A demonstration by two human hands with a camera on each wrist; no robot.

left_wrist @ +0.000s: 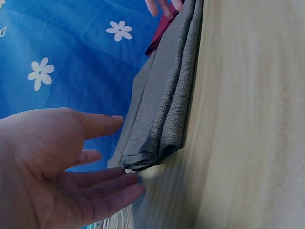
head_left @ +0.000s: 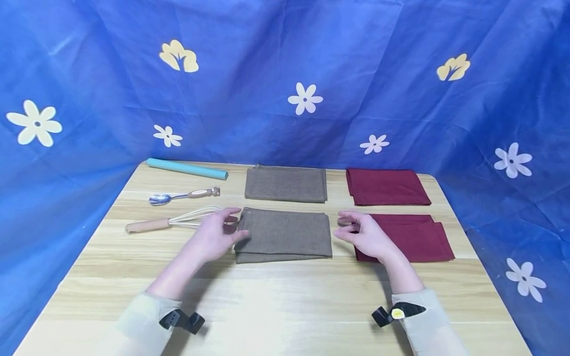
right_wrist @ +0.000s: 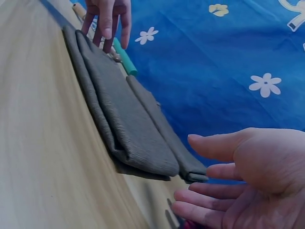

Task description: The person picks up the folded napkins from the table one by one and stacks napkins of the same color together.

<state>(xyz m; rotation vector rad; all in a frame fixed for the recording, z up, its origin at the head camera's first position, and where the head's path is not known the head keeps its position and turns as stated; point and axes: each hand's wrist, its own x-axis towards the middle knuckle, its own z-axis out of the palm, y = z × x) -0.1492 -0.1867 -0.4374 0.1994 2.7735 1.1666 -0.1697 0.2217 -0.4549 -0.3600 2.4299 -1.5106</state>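
Note:
A folded grey cloth [head_left: 285, 235] lies flat at the near middle of the table, between my two hands. At its left edge is my left hand [head_left: 215, 235], thumb and fingers spread apart; in the left wrist view the fingertips are close to the folded end, and whether they touch it I cannot tell. Off the cloth's right edge, my right hand [head_left: 367, 235] hovers with fingers apart and nothing in them. It partly covers a folded dark red cloth [head_left: 414, 237]. In the right wrist view a gap shows between that hand and the near grey cloth [right_wrist: 128, 124].
Behind lie a second folded grey cloth [head_left: 285, 184] and a second dark red cloth [head_left: 387, 188]. On the left are a teal stick [head_left: 187, 168], a spoon [head_left: 184, 195] with a bear-shaped handle end, and a whisk [head_left: 149, 225], its wires partly behind my left hand. A blue curtain [head_left: 249, 64] surrounds the table.

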